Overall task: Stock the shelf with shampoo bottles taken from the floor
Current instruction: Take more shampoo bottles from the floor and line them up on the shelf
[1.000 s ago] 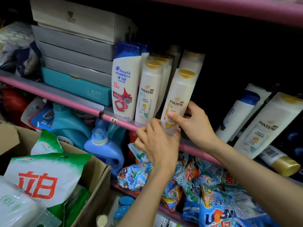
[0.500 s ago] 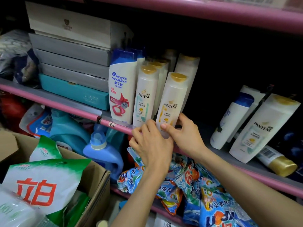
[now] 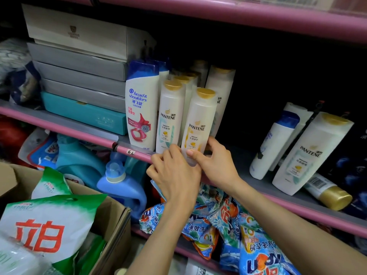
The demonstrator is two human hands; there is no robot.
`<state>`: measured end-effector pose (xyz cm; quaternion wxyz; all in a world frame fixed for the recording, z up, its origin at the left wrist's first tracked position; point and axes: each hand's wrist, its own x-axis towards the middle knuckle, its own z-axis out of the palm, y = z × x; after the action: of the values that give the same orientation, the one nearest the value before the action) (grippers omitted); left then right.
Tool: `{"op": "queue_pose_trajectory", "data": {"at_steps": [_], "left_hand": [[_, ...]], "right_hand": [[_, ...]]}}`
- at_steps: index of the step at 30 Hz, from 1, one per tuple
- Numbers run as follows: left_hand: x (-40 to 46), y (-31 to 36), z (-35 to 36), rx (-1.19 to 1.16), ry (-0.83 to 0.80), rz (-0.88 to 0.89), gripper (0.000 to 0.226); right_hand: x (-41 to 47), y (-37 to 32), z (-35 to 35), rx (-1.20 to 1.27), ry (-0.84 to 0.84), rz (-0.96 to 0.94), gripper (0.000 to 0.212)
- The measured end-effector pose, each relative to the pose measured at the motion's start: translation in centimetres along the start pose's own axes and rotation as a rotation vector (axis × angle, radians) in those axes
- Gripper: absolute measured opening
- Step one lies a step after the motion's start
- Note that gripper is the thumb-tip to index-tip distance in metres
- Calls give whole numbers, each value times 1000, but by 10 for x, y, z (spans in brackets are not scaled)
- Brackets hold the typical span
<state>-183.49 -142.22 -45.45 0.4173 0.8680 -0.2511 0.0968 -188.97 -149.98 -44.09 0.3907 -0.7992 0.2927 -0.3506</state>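
Shelf: pink-edged shelf (image 3: 131,150) ran left to right across the head view; a handwritten tag sat on its front edge below the upright bottles.
Held bottle: white Pantene bottle with gold cap (image 3: 199,124) stood at the front edge of the shelf, leaning slightly left, its base hidden behind both hands.
Right hand: right hand (image 3: 215,162) gripped the lower part of the held bottle, thumb across the front label, fingers curled round the right side.
Left hand: left hand (image 3: 174,175) was at the bottle's base from the front left, knuckles toward the camera, fingers bent against the bottle; whether they closed round it, cannot tell.
Neighbour bottles: a second Pantene bottle (image 3: 169,116) stood just left of the held one, touching or nearly so; a Head & Shoulders bottle (image 3: 142,108) stood left of that. More gold-capped bottles stood in rows behind.
Left end of shelf: stack of flat boxes (image 3: 79,62) over a teal box (image 3: 83,112), just beside the Head & Shoulders bottle.
Right part of shelf: leaning blue-capped bottle (image 3: 275,143) and leaning Pantene bottle (image 3: 311,153), well apart from the hands; one gold-capped bottle lying down (image 3: 327,192) near the front edge.
Below shelf: blue detergent jug (image 3: 121,187), detergent packets (image 3: 228,221).
Lower left corner: cardboard box (image 3: 111,231) holding a green-and-white bag (image 3: 45,229).
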Motion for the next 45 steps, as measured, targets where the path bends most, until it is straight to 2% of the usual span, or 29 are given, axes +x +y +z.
{"op": "queue_pose_trajectory", "data": {"at_steps": [4,8,10,12,13,14,16,18,22,27,38,42,45], "left_hand": [[-1,0,0,-17,0,-2,31],[0,-2,-1,9,-3,15,34],[0,-3,-2,62,-25,41,45],[-2,-4,-2,72,-28,61,51],[-2,-5,-2,67,-23,65,51],[-3,-5,-2,66,-21,63,51],[-3,-5,-3,68,-17,54,51],[-3,-4,-3,53,5,52,50],[-4,-4,-1,59,40,76,52],[-4,-3,0,47,39,74,53],[-5,-5,1,13,30,62,51],[-4,-5,1,24,38,63,52],[-4,-5,1,21,38,59,51]], "right_hand": [[1,-2,-2,-6,-14,8,42],[-1,-5,-16,162,-204,93,56],[1,-2,-21,250,-60,114,50],[13,5,-24,156,229,100,42],[23,10,-24,121,321,118,40],[34,14,-23,100,344,157,46],[55,25,-20,67,264,248,73],[70,35,-13,48,179,256,83],[86,53,2,45,217,187,55],[94,62,6,91,175,171,46],[90,61,8,84,214,124,38],[88,60,8,86,208,134,42],[85,53,3,71,167,182,54]]}}
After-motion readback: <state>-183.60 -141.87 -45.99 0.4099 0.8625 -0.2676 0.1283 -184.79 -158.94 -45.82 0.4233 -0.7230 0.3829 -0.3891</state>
